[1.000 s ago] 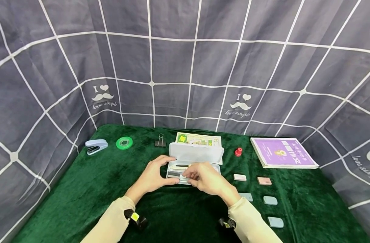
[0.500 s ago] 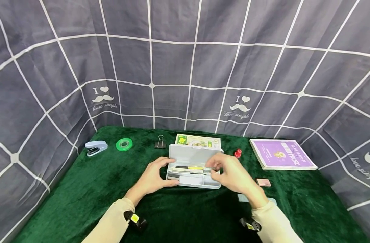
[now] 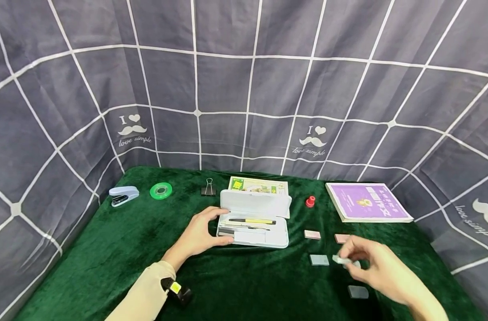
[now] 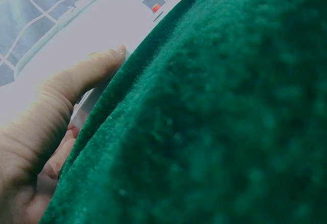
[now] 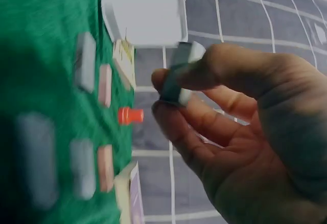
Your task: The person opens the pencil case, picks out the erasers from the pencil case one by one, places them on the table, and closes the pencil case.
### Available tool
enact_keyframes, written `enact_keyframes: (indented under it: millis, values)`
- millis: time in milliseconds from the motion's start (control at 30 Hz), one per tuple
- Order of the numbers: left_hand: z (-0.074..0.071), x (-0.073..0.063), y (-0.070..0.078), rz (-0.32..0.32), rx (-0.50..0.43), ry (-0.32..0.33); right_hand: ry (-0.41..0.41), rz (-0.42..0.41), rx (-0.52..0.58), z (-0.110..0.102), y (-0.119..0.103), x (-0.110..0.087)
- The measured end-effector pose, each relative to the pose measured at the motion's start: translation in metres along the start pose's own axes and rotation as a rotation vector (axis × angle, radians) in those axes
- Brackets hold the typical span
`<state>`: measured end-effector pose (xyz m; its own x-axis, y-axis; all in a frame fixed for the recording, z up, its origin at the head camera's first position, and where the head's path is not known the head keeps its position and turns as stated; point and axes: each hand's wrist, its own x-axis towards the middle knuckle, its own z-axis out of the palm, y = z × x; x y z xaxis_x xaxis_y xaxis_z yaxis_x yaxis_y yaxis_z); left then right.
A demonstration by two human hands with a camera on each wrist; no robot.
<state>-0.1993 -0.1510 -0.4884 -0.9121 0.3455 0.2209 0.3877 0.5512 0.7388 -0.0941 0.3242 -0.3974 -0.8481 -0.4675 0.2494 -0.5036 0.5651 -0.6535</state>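
Observation:
An open white pencil case (image 3: 276,240) lies on the green cloth, lid tipped back, with a yellow-and-black pen (image 3: 253,221) and other slim tools inside. My left hand (image 3: 197,234) grips its left end, thumb at the front edge and fingers at the back; the left wrist view shows the thumb along that edge. To the right, my right hand (image 3: 378,265) pinches a small eraser-like block (image 5: 176,75), dark in the middle with pale ends, between thumb and fingertips. It is held above several similar blocks, among them a grey-blue block (image 3: 319,260) and a pink block (image 3: 312,234).
Behind the case lies a green-and-white booklet (image 3: 260,185). A purple book (image 3: 366,203) sits back right, near a small red cone-shaped piece (image 3: 310,201). Along the back left are a stapler (image 3: 124,195), green tape (image 3: 161,191) and a binder clip (image 3: 208,188). A grey curtain (image 3: 223,80) hangs behind.
My right hand has left the pencil case and moved right with the small block, over the row of blocks. The left hand keeps its place on the case.

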Motion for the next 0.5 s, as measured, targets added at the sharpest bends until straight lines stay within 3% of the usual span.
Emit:
enact_keyframes:
  millis: [167, 333, 500]
  values:
    - [-0.001, -0.001, 0.000, -0.014, -0.002, 0.000, -0.157, 0.075, 0.119, -0.005, 0.018, -0.037]
    - [-0.002, -0.003, 0.001, -0.030, -0.001, 0.000, -0.312, 0.065, 0.283, -0.003, 0.036, -0.059]
    - [-0.002, -0.003, 0.001, -0.021, -0.009, -0.008, -0.398, 0.084, 0.430, 0.001, 0.049, -0.077]
